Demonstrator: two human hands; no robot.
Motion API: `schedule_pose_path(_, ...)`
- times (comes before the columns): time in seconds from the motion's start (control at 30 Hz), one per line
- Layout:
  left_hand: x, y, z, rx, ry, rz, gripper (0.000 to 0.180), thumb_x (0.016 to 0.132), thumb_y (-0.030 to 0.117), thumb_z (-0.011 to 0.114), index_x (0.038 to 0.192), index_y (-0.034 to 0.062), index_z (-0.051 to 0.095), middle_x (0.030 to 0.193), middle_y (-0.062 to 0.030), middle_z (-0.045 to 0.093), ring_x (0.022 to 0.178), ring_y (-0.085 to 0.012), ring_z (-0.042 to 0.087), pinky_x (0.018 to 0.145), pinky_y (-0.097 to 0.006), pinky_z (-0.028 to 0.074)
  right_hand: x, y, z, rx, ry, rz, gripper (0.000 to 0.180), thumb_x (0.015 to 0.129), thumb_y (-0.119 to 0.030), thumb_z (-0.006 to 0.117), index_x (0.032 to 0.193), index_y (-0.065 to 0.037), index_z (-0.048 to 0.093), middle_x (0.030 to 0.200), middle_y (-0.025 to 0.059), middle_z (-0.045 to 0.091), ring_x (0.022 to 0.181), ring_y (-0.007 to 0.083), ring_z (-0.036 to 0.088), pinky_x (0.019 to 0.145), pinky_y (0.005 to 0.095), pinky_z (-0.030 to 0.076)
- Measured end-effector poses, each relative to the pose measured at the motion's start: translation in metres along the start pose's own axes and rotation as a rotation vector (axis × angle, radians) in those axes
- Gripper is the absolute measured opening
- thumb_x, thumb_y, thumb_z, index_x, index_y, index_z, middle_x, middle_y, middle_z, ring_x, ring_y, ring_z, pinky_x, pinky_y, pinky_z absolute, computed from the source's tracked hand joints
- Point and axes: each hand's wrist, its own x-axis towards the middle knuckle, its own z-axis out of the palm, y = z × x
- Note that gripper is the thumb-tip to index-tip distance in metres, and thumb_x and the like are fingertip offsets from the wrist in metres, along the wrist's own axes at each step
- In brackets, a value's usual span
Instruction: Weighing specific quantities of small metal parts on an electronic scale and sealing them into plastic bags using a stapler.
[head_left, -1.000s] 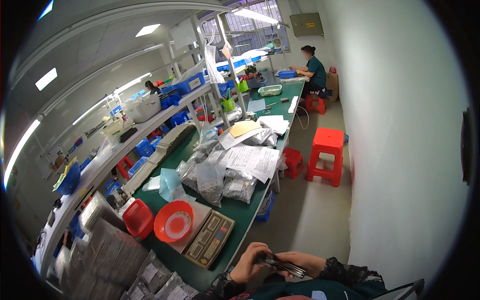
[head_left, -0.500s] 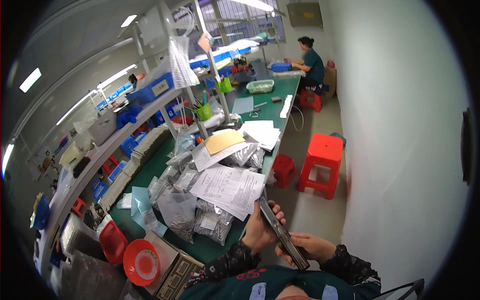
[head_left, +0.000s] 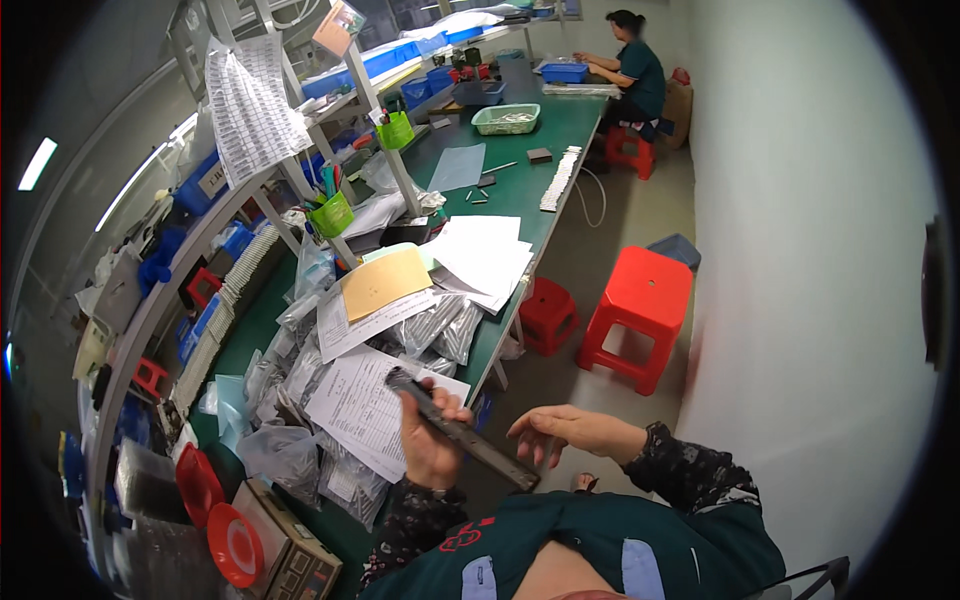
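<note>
a long workbench with a green top [head_left: 515, 195] runs away through a pale-walled room, with a narrow strip of floor between it and the wall. on that floor stand a tall bright red plastic stool [head_left: 640, 310] and a lower red plastic stool [head_left: 547, 318] nearer the bench. at the far end sits a person in a dark green short-sleeved top [head_left: 642, 78], by a blue shallow plastic tray [head_left: 563, 73].

the left hand [head_left: 432, 440] holds a long, narrow, dark grey metal-looking bar [head_left: 488, 456], fingers curled around it and thumb along its near side. the bar slants, its upper end in front of a white printed paper sheet [head_left: 350, 405] and its lower end pointing right, past the bench edge. the right hand [head_left: 572, 432] is apart from the bar, near its lower end, palm down; its fingers are loosely bent and slightly spread, pinching nothing.

around the sheet are clear plastic bags of silvery parts [head_left: 435, 328], with a tan rectangular paper [head_left: 385, 283] and plain white sheets [head_left: 485, 262] on the heap. nearer the person, a round orange-red plastic bowl [head_left: 234, 545] sits by a boxy tan scale [head_left: 305, 568].
</note>
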Motion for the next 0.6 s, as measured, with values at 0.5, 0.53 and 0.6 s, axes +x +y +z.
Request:
schedule_pose_path(0.5,-0.003,0.096,-0.024,-0.138,0.249,0.776,0.039,0.082,0.041,0.049,0.091,0.0037,0.049,0.067,-0.0024,0.043,0.059,-0.0126,0.041,0.056,-0.027,0.037,0.203,-0.232,-0.154,-0.878,0.291,-0.524,0.022,0.08,-0.02,0.052,0.093,-0.003,0.056,0.073,0.008,0.059,0.062,0.0166,0.057,0.054,0.0277,0.046)
schedule_pose_path(0.53,-0.003,0.097,-0.027,-0.086,0.303,0.806,0.039,0.082,0.043,0.048,0.091,0.0047,0.05,0.067,-0.0018,0.043,0.058,-0.0124,0.041,0.056,-0.027,0.037,0.222,-0.25,-0.159,-1.015,0.351,-0.647,0.022,0.078,-0.02,0.053,0.09,-0.003,0.057,0.072,0.0097,0.06,0.064,0.0205,0.058,0.057,0.0306,0.046)
schedule_pose_path(0.6,-0.004,0.095,-0.03,-0.043,0.348,0.87,0.04,0.082,0.044,0.047,0.091,0.0052,0.05,0.067,-0.0016,0.043,0.058,-0.0121,0.041,0.056,-0.027,0.037,0.261,-0.285,-0.162,-1.223,0.45,-0.809,0.022,0.075,-0.021,0.055,0.088,-0.005,0.058,0.073,0.0123,0.06,0.07,0.0276,0.058,0.062,0.0351,0.045)
